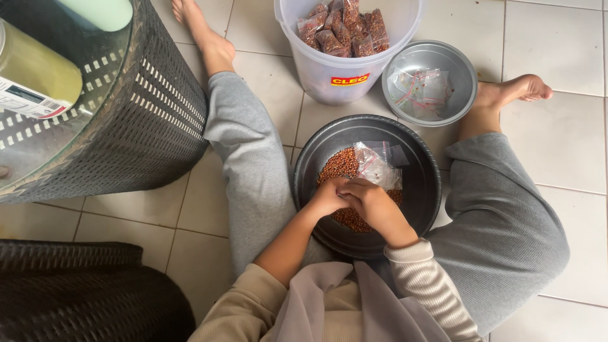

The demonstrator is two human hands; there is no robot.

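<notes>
A small clear plastic bag (375, 166) lies on the heap of reddish-brown beans (339, 166) in the wide dark basin (423, 183), which sits on the tiled floor (557, 57) between the seated person's legs. The bag rests just beyond the knuckles, toward the far rim and a little to the right, its long axis running slantwise from upper left to lower right. The right hand (373, 206) is the nearer one: its fingertips reach almost to the bag's lower edge. The left hand (329, 197) presses against it over the beans. Both hands are curled in close together, fingers bent, but whether they pinch beans, a bag edge or nothing is hidden by the backs of the hands. Beyond the basin stand a translucent bucket (345, 76) holding filled packets (345, 28) and, to its right, a grey bowl (459, 69) with empty clear bags (421, 88). A woven dark basket (152, 120) stands at the left.
</notes>
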